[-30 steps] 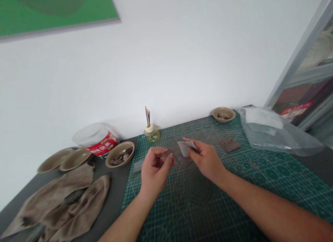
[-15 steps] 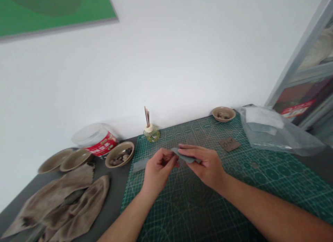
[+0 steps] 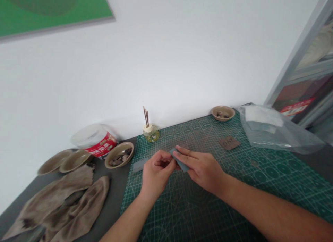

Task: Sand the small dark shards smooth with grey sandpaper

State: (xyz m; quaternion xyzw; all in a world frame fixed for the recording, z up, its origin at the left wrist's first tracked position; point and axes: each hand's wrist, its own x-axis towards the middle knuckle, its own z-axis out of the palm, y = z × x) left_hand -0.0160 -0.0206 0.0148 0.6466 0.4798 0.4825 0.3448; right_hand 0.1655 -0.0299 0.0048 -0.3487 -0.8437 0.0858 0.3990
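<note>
My right hand [image 3: 205, 170] holds a folded piece of grey sandpaper [image 3: 184, 165], fingers stretched over its top and thumb side beneath. Close beside it, my left hand [image 3: 157, 174] is closed in a pinch at the sandpaper's left edge. Whatever sits between the left fingertips is hidden. Both hands are above the green cutting mat [image 3: 166, 214]. Left of the left hand, a flat grey strip [image 3: 139, 165] lies on the mat. A brown square with handwritten marks [image 3: 229, 143] rests farther right.
A bowl of stones [image 3: 119, 155] stands left of the mat, near a red-labelled plastic tub [image 3: 101, 144] and brown cloths [image 3: 85, 207]. At the back are a reed diffuser [image 3: 151, 133] and a small bowl [image 3: 223, 113]. A clear plastic bag [image 3: 275, 131] lies right.
The sandpaper has tilted, its lower end swinging down and left, and the right fingers have shifted slightly left over it. The left hand stays nearly in place, still pinching.
</note>
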